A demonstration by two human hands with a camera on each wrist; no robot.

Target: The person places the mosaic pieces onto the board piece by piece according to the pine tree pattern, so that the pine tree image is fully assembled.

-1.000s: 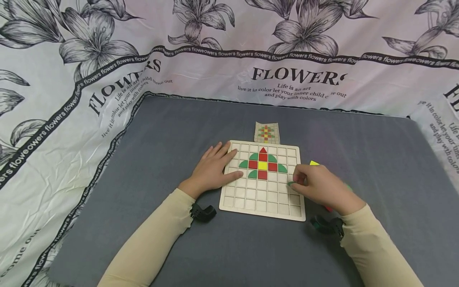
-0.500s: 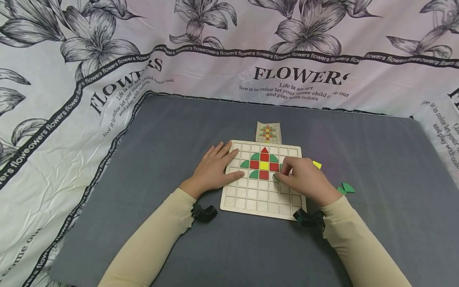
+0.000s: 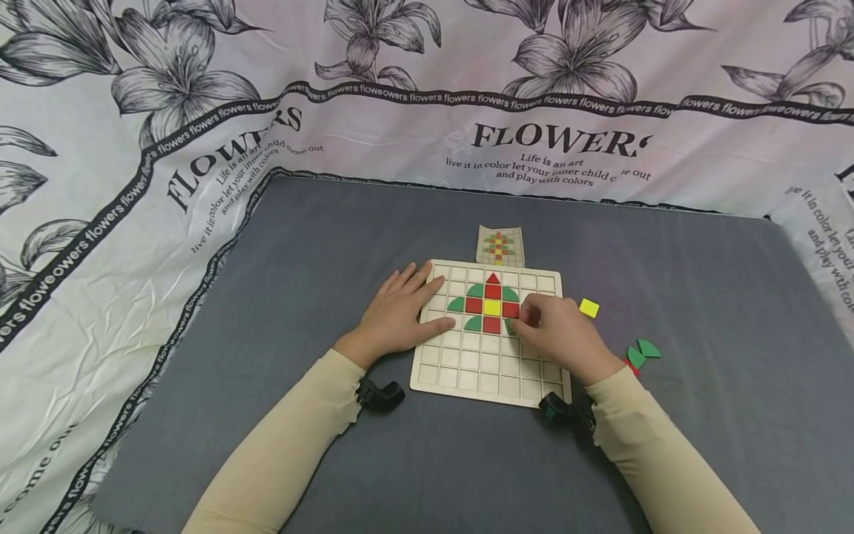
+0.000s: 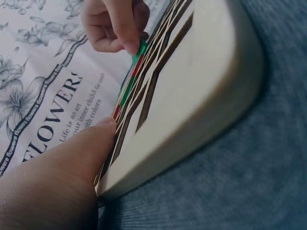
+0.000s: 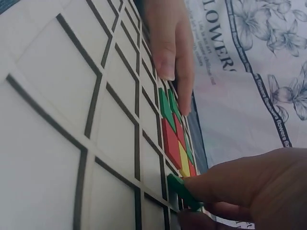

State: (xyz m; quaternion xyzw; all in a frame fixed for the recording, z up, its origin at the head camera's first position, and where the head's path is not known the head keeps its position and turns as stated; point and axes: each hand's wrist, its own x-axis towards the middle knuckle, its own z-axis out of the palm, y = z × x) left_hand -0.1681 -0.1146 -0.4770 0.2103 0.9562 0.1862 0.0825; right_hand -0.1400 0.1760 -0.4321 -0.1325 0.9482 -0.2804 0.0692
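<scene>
A wooden grid board [image 3: 460, 371] lies on the dark table, with red, green and yellow tiles set in its upper middle cells. My left hand [image 3: 399, 315] rests on the board's left side, fingers spread and straight, thumb over a cell. With thumb and fingertips, my right hand [image 3: 563, 330] pinches a green quarter-round tile [image 5: 181, 190] right at the cell beside the lowest red square [image 3: 491, 325]. In the right wrist view the tile sits tilted at the cell's edge. The right hand hides some cells on the board's right side.
A small pattern card [image 3: 500, 247] touches the board's far edge. Off the board's right side lie a yellow square tile [image 3: 589, 308], green quarter-round tiles [image 3: 649, 348] and a red piece [image 3: 631, 367] partly behind the right sleeve. A flower-printed sheet [image 3: 373, 141] surrounds the table.
My right hand has carried the green tile leftward from the board's right edge to the cell beside the lowest red square. The left hand stays in place.
</scene>
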